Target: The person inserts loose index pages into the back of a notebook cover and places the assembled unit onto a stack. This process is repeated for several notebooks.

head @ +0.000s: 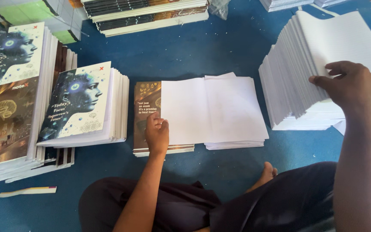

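On the blue floor (220, 47), my left fingers (156, 129) press flat, released, on white sheets (213, 107); my right fingers (351, 83) grasp the paper stack (305, 64).

Loose sheets (220, 109) between cover pile (147, 116) left, paper stack (318, 56) right.

White sheets (213, 109) hide most of the brown cover (147, 107).
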